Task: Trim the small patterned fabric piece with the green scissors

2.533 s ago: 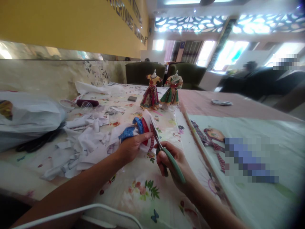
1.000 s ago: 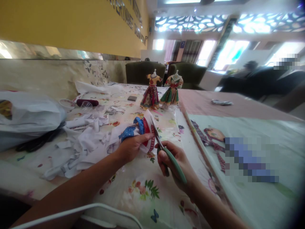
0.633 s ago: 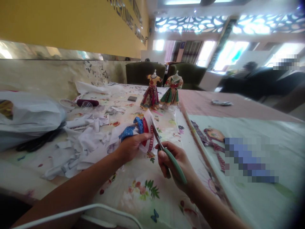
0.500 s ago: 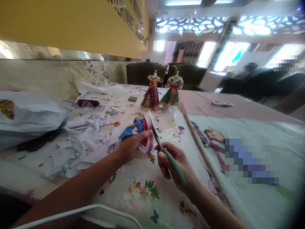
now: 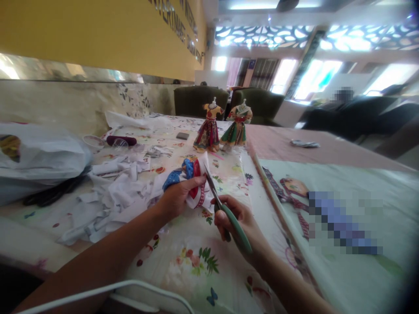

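Observation:
My left hand (image 5: 178,198) pinches a small bundle of fabric (image 5: 179,176), blue with light dots, with a red patterned band and a white edge. Thumb on top, it keeps the bundle just above the flowered table cover. Green-handled scissors (image 5: 234,224) are in my right hand (image 5: 237,218), fingers through the loops. Their blades point up and left, against the white edge beside my left thumb. How far apart the blades are is hard to make out. White scraps (image 5: 127,196) lie to the left of my left hand.
Two small dressed doll forms, one in a maroon skirt (image 5: 208,134) and one in a green skirt (image 5: 236,131), stand farther back. A white plastic bag (image 5: 42,157) sits at left, near a dark red case (image 5: 121,140). Patterned fabric strips (image 5: 296,200) lie at right.
Both hands have shifted slightly left together with the fabric and scissors. The scissor blades have moved a little against the white edge. Both grips stay the same.

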Tool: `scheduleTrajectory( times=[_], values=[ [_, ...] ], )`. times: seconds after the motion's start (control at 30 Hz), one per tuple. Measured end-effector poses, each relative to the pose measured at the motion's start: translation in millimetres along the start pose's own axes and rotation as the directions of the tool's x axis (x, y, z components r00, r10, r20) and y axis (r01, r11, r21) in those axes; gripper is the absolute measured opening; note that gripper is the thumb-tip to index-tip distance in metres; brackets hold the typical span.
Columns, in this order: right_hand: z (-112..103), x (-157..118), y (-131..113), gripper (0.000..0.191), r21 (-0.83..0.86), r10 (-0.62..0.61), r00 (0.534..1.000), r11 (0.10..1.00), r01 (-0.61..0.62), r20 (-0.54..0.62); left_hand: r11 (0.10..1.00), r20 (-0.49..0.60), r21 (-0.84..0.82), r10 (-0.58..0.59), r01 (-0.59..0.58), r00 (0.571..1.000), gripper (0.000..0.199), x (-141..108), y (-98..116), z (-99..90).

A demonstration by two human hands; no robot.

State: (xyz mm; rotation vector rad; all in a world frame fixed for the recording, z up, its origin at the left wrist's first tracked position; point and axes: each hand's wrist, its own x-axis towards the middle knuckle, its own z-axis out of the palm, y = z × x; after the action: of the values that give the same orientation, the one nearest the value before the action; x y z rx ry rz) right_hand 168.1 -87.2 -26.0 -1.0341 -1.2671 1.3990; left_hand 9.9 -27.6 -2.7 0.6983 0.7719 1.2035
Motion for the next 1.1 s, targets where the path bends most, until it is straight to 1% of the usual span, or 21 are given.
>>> scheduleTrajectory(
  times=[0.2, 0.33, 0.5, 0.73, 0.93, 1.1],
  values=[
    [-1.6, -0.4, 2.1, 0.051, -0.005, -0.006, 1.0, 1.0, 0.006, 0.01, 0.998, 0.035, 0.055, 0.025, -0.027, 0.999, 0.026, 1.4, -0.5, -2.4],
    [-3.4, 0.7, 2.6, 0.052, 0.001, -0.018, 1.0, 1.0, 0.018, 0.016, 0.996, 0.052, 0.083, 0.018, -0.022, 0.998, 0.029, 1.9, -0.8, -3.5],
    [-4.0, 1.3, 1.8, 0.054, -0.005, -0.029, 0.999, 1.0, 0.029, 0.033, 0.997, 0.051, 0.08, -0.009, 0.005, 0.999, 0.027, 1.2, -0.5, -3.8],
    [-3.6, 1.2, -1.6, 0.055, -0.005, -0.035, 0.998, 0.999, 0.036, 0.047, 0.998, 0.038, 0.065, -0.011, 0.009, 0.999, 0.022, 3.4, -1.1, -4.7],
    [-3.5, -0.8, -2.6, 0.056, 0.012, -0.027, 0.998, 1.0, 0.027, 0.053, 0.998, 0.036, 0.044, -0.051, 0.049, 0.998, 0.022, 2.3, -1.1, -4.6],
    [-2.9, -0.5, -3.2, 0.054, 0.002, -0.024, 0.998, 1.0, 0.024, 0.052, 0.998, 0.034, 0.052, -0.024, 0.023, 0.999, 0.021, 1.2, -0.8, -3.8]
  ],
)
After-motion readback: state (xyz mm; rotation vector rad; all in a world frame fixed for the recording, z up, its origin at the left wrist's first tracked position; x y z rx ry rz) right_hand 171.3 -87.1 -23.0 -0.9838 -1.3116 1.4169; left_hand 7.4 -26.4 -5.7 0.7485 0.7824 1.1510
